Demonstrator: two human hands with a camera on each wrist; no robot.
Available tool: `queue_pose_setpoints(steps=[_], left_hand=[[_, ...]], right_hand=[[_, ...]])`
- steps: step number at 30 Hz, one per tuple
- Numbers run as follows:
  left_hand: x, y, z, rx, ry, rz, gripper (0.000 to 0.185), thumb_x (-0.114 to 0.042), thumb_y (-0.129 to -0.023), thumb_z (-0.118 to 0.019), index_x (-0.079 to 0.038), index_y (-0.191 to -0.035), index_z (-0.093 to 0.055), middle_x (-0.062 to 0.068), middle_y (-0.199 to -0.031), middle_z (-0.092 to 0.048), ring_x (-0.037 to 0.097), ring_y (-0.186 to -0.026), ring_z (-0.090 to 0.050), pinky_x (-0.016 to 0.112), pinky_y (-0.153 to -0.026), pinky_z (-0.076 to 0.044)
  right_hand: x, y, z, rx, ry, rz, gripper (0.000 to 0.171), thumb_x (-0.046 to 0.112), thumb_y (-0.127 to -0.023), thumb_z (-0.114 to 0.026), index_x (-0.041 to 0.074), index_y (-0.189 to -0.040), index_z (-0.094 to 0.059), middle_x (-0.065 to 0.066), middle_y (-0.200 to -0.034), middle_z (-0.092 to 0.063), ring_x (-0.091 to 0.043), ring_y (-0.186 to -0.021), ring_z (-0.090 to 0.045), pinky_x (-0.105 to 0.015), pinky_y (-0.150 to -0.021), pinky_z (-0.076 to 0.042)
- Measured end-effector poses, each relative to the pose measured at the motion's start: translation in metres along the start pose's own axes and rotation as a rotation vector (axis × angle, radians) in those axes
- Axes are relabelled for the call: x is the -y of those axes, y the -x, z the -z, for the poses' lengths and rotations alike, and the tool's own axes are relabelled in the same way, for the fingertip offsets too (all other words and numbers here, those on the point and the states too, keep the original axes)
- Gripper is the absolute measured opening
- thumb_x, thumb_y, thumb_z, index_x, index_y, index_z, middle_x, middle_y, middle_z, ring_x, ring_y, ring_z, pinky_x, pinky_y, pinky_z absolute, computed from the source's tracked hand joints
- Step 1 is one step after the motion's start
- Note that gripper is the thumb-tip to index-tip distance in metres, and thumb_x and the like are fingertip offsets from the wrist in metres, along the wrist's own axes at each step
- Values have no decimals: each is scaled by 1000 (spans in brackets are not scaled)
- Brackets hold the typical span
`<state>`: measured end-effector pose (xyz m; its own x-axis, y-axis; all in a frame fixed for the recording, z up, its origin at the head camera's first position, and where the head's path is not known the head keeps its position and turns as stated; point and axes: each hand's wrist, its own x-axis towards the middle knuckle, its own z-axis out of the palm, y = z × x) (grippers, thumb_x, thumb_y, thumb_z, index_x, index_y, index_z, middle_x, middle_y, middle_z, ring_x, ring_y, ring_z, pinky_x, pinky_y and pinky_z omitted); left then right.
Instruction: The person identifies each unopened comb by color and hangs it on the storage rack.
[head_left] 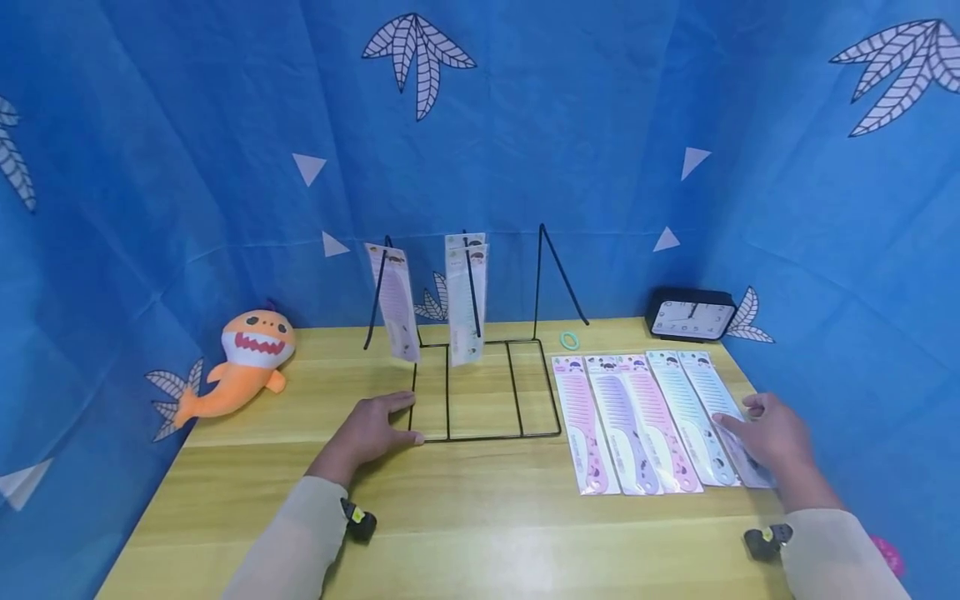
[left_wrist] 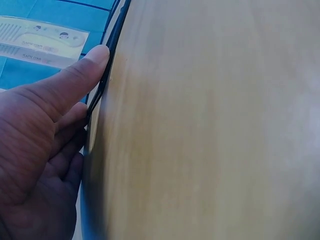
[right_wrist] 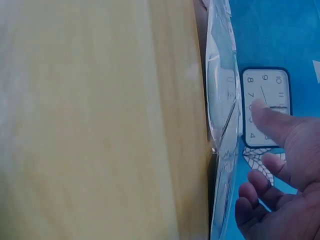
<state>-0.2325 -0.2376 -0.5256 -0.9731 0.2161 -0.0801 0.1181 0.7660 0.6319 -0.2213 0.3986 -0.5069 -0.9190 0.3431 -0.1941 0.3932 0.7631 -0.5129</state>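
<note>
My left hand (head_left: pixel 399 421) lies flat on the wooden table (head_left: pixel 480 533), fingers touching the front left corner of a black wire rack (head_left: pixel 486 390). In the left wrist view its thumb (left_wrist: pixel 82 75) runs along the rack's wire (left_wrist: pixel 102 87). Packaged combs (head_left: pixel 396 302) (head_left: pixel 465 298) hang from the rack's hooks. Several packaged combs (head_left: pixel 645 421) lie side by side on the right. My right hand (head_left: pixel 742 417) rests with relaxed fingers on the rightmost, pale blue comb pack (head_left: pixel 720 400). Its fingers (right_wrist: pixel 262 180) hover by the clear plastic pack (right_wrist: pixel 222 115) in the right wrist view.
An orange shark plush (head_left: pixel 243 362) sits at the left rear. A black clock (head_left: pixel 690 315) stands at the right rear, also in the right wrist view as the clock (right_wrist: pixel 265 107). A small green ring (head_left: pixel 570 340) lies behind the combs. Blue cloth walls (head_left: pixel 187 167) surround the table.
</note>
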Motion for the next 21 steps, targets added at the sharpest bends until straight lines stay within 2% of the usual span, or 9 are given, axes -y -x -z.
queue_pose_setpoints(steps=[5,11,15,21], left_hand=[[-2,1,2,9,2,-3,81,-38,-91,-91,-13,-160,-57,9,-170,-50,40,-161,-40,59,-132,-36],[-2,1,1,11,-2,8,81,-39,-91,-91,-14,-160,-58,9,-170,-50,39,-161,-40,59,-132,-35],[-3,0,2,10,-7,5,81,-40,-91,-91,-14,-160,-57,8,-170,-50,39,-161,-39,59,-132,-35],[-3,1,2,9,-19,4,80,-39,-91,-91,-14,-160,-58,8,-170,-50,39,-161,-39,59,-132,-35]], right_hand=[[-1,1,-2,-19,51,26,76,35,-102,-73,-17,-148,-43,-45,-149,-45,-59,-128,-49,-69,-105,-49],[-1,1,-4,44,129,-7,79,35,-102,-74,-20,-149,-41,-44,-142,-49,-55,-120,-52,-67,-101,-52],[0,-3,-2,81,138,-23,80,36,-102,-73,-19,-150,-41,-44,-145,-47,-54,-120,-52,-67,-102,-52],[4,-7,0,130,139,-31,79,35,-104,-71,-20,-150,-40,-45,-145,-46,-52,-117,-53,-62,-97,-54]])
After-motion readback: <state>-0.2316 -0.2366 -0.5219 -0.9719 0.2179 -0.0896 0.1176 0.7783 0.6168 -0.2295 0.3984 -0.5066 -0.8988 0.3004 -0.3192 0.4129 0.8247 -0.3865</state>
